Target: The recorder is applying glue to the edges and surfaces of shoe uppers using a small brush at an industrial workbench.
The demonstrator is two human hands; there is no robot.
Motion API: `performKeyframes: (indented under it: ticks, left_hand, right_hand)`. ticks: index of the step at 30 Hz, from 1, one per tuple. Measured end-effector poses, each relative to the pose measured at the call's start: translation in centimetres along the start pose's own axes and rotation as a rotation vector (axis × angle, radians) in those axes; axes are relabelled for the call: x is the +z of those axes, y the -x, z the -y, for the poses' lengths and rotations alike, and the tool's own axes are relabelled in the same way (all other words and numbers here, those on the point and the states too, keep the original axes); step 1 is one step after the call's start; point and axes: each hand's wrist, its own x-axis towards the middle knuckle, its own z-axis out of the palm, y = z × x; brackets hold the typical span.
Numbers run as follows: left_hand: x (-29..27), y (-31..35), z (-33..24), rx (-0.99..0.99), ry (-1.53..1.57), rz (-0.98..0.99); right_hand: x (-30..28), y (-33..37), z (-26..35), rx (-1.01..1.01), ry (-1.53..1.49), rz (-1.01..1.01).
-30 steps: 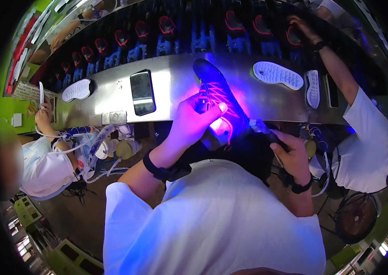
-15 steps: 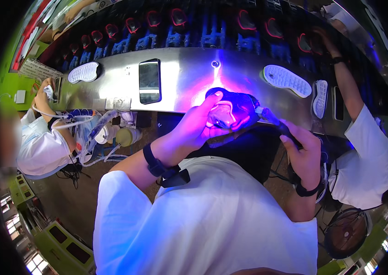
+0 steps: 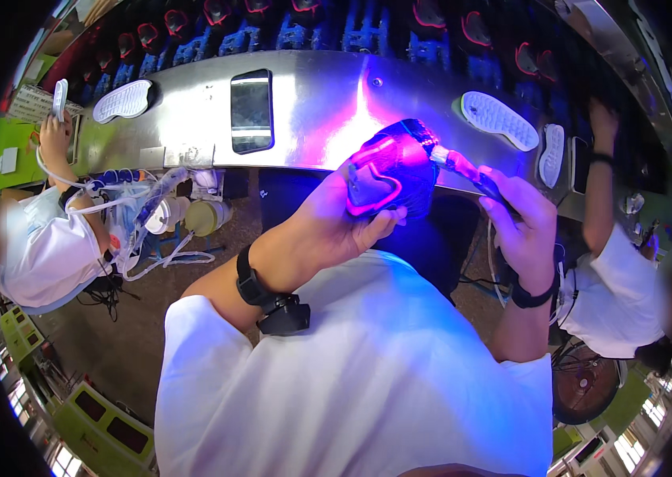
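Observation:
My left hand point(image 3: 324, 215) is closed around a dark shoe upper point(image 3: 411, 175), thumb along its lower edge. Pinkish-red lines glow on the upper under violet light, and its opening faces left. In my right hand point(image 3: 525, 219) is a dark-handled brush point(image 3: 471, 173), pinched between thumb and fingers. The brush's pale bristle end touches or nearly touches the upper's far right edge; exact contact is too small to tell. Both hands are held over the near edge of the metal table point(image 3: 304, 147).
White shoe soles point(image 3: 123, 102) point(image 3: 499, 121) and a phone point(image 3: 251, 111) lie on the table. Behind runs a dark rack point(image 3: 367, 32) carrying several glowing-edged uppers. A co-worker's hand point(image 3: 54, 137) at left holds a white sole; another's hand point(image 3: 602, 119) reaches in at right.
My left hand has turned the upper, and its thumb has gone from the top to the lower side. The brush stays at its right edge. The left co-worker has raised a white sole.

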Motion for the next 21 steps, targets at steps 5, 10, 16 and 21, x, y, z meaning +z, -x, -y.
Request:
performKeyframes:
  ticks: [5, 10, 16, 21]
  left_hand:
    - [-0.2, 0.2, 0.3, -0.113, 0.096, 0.171]
    - [-0.3, -0.1, 0.7, -0.12, 0.106, 0.147]
    - [3.1, -0.9, 1.8, 0.393, -0.555, 0.137]
    - [5.6, -2.2, 0.3, 0.699, -1.215, 0.134]
  right_hand:
    - [2.2, 0.3, -1.8, 0.0, -0.136, -0.048]
    - [3.5, 1.8, -3.3, -0.014, -0.167, -0.058]
    - [4.0, 3.6, -7.3, 0.133, -0.171, -0.139]
    - [0.1, 1.5, -4.9, 0.248, -0.194, -0.222]
